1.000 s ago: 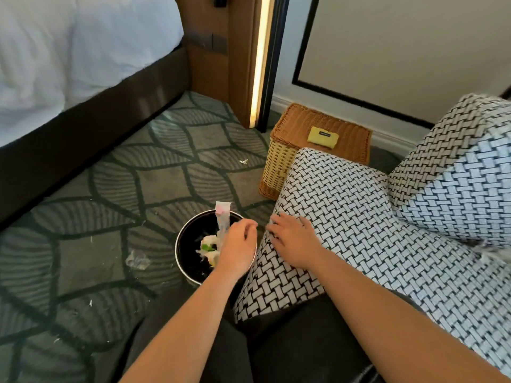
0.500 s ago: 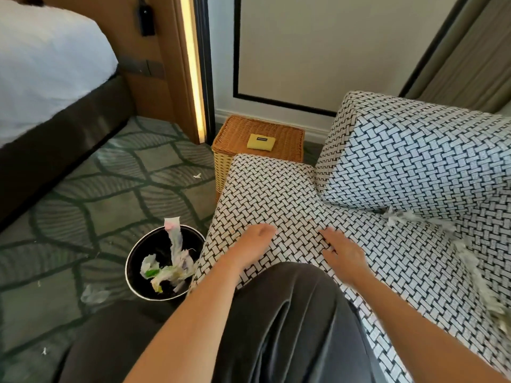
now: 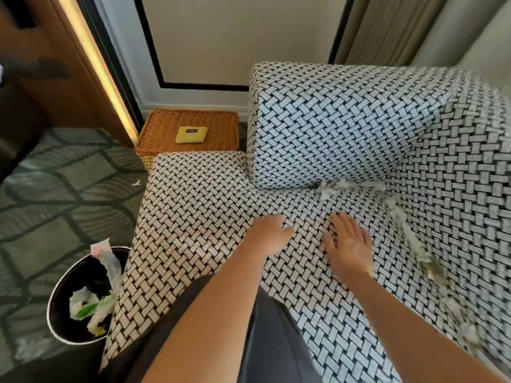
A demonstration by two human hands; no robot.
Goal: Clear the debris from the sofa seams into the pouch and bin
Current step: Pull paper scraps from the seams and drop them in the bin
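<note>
Both hands empty: right hand [image 3: 347, 241] flat on the sofa seat [image 3: 207, 217], left hand [image 3: 269, 233] loose beside it. Debris [image 3: 336, 187] strings along the seam, ahead and rightward. Right hand's nearer.

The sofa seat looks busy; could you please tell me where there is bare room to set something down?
Bare: the seat's left part, bordered by the wicker basket, the bin and the left hand. Crowded: debris lines the seams beyond and right of the right hand.
</note>
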